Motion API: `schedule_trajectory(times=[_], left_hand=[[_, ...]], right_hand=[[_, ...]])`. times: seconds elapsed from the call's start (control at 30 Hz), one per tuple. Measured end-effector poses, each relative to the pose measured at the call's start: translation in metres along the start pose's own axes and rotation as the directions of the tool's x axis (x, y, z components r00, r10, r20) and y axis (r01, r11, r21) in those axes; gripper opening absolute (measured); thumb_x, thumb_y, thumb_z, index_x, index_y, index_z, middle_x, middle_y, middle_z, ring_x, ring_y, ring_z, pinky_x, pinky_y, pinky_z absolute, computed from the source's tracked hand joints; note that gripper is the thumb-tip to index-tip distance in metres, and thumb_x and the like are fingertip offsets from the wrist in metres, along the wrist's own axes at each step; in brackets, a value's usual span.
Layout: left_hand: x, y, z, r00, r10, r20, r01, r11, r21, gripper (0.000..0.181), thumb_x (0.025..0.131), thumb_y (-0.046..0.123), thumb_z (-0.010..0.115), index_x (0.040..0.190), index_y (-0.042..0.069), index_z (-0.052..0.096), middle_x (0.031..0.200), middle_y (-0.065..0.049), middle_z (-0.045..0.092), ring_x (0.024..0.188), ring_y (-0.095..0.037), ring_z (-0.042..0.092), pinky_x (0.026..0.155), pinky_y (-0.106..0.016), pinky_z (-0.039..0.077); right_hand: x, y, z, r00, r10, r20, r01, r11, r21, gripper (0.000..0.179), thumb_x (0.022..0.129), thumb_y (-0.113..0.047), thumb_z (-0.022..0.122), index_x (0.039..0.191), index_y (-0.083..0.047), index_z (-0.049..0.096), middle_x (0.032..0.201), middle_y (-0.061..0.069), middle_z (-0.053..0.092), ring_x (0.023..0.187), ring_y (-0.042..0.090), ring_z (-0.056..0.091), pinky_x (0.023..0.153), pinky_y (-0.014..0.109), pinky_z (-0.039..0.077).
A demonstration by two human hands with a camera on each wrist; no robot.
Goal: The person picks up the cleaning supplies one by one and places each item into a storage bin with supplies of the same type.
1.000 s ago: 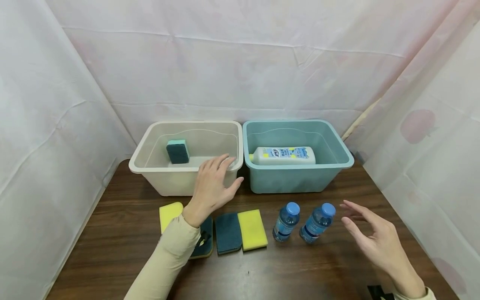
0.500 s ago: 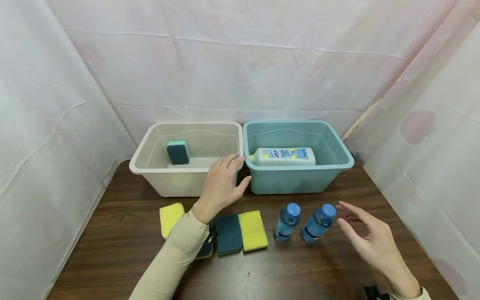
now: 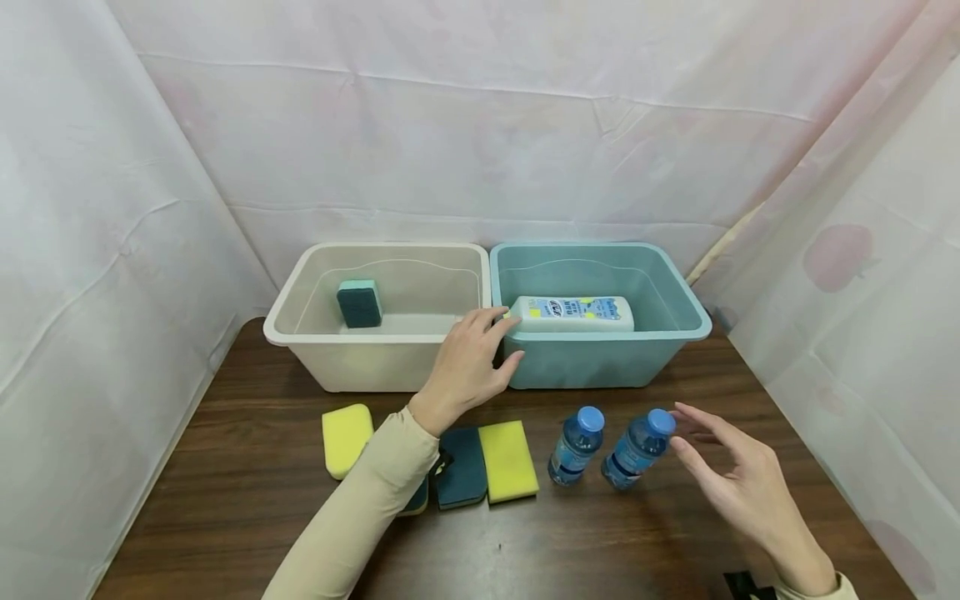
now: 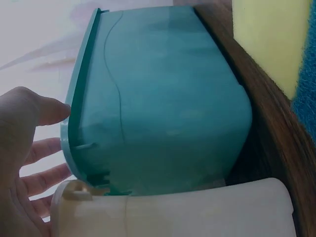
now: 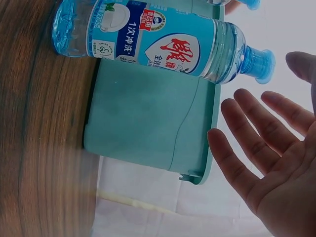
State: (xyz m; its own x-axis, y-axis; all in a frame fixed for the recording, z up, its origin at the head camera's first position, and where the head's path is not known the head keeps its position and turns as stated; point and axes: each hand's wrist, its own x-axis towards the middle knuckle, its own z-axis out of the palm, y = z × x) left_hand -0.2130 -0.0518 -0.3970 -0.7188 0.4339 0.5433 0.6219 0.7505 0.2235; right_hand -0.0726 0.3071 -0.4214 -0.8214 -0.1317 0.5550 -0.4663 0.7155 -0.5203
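Observation:
My left hand [image 3: 471, 360] hovers over the front corner where the cream tub [image 3: 375, 364] and the teal tub [image 3: 600, 362] meet, fingers spread and holding nothing. In the left wrist view its thumb [image 4: 52, 111] overlaps the teal rim; I cannot tell whether it touches. Inside the teal tub a white labelled bottle [image 3: 577, 312] lies on its side, its cap end near my left fingertips. My right hand [image 3: 742, 483] is beside the right-hand blue-capped bottle [image 3: 636, 450], fingers loosely bent and apart, grasping nothing. A similar blue-capped bottle [image 3: 576, 448] stands to its left.
A dark green sponge [image 3: 360, 303] leans inside the cream tub. On the wooden table [image 3: 495, 550] lie a yellow sponge [image 3: 347, 437], a dark-topped sponge [image 3: 461, 467] and another yellow one [image 3: 510, 462]. My left sleeve partly covers a further dark sponge. White curtains surround the table.
My left hand has moved right, from over the cream tub's front rim to the teal tub's left corner. My right hand has shifted slightly left, closer to the bottle. The objects stay in place.

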Motion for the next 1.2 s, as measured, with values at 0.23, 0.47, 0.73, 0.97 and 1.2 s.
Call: schedule_trajectory(times=[0.23, 0.47, 0.73, 0.97, 1.2], left_hand=[[0.008, 0.002, 0.008, 1.000, -0.016, 0.005, 0.016, 0.997, 0.070, 0.044, 0.099, 0.036, 0.076, 0.138, 0.014, 0.071, 0.147, -0.014, 0.064, 0.135, -0.034, 0.060, 0.103, -0.052, 0.057], [0.011, 0.003, 0.013, 0.998, -0.058, -0.019, 0.060, 0.989, 0.133, 0.043, 0.100, 0.037, 0.075, 0.133, 0.010, 0.075, 0.143, -0.021, 0.064, 0.130, -0.038, 0.061, 0.105, -0.050, 0.057], [0.011, 0.002, 0.015, 0.996, -0.079, -0.033, 0.083, 0.989, 0.124, 0.045, 0.098, 0.042, 0.076, 0.128, 0.009, 0.077, 0.139, -0.020, 0.066, 0.128, -0.037, 0.061, 0.108, -0.048, 0.055], [0.011, 0.004, 0.014, 0.996, -0.087, -0.027, 0.090, 0.988, 0.125, 0.051, 0.100, 0.052, 0.071, 0.127, 0.009, 0.077, 0.140, -0.019, 0.066, 0.131, -0.036, 0.060, 0.112, -0.047, 0.053], [0.010, 0.002, 0.015, 0.995, -0.097, -0.034, 0.101, 0.989, 0.113, 0.050, 0.099, 0.052, 0.072, 0.126, 0.010, 0.078, 0.137, -0.018, 0.068, 0.129, -0.035, 0.061, 0.111, -0.047, 0.054]], right_hand=[[0.001, -0.001, 0.004, 1.000, -0.001, -0.010, 0.001, 1.000, -0.008, 0.057, 0.086, 0.005, 0.083, 0.138, -0.017, 0.072, 0.126, -0.009, 0.076, 0.102, -0.008, 0.068, 0.089, 0.004, 0.049], [0.003, -0.001, 0.007, 0.999, -0.028, -0.018, 0.028, 1.000, -0.001, 0.059, 0.084, 0.006, 0.083, 0.138, -0.016, 0.073, 0.123, -0.008, 0.077, 0.103, -0.009, 0.068, 0.085, 0.005, 0.052], [0.004, 0.000, 0.010, 0.999, -0.039, -0.016, 0.039, 0.999, 0.007, 0.060, 0.084, 0.008, 0.083, 0.138, -0.016, 0.072, 0.117, -0.006, 0.079, 0.103, -0.012, 0.066, 0.089, 0.005, 0.051], [0.004, 0.001, 0.013, 1.000, -0.005, -0.013, 0.005, 1.000, -0.001, 0.059, 0.086, 0.006, 0.082, 0.139, -0.018, 0.072, 0.117, -0.006, 0.078, 0.102, -0.014, 0.065, 0.089, 0.003, 0.049], [0.002, 0.006, 0.019, 1.000, 0.022, -0.021, -0.023, 1.000, -0.018, 0.058, 0.085, 0.003, 0.084, 0.138, -0.018, 0.073, 0.124, -0.025, 0.069, 0.104, -0.018, 0.062, 0.088, 0.004, 0.049]])
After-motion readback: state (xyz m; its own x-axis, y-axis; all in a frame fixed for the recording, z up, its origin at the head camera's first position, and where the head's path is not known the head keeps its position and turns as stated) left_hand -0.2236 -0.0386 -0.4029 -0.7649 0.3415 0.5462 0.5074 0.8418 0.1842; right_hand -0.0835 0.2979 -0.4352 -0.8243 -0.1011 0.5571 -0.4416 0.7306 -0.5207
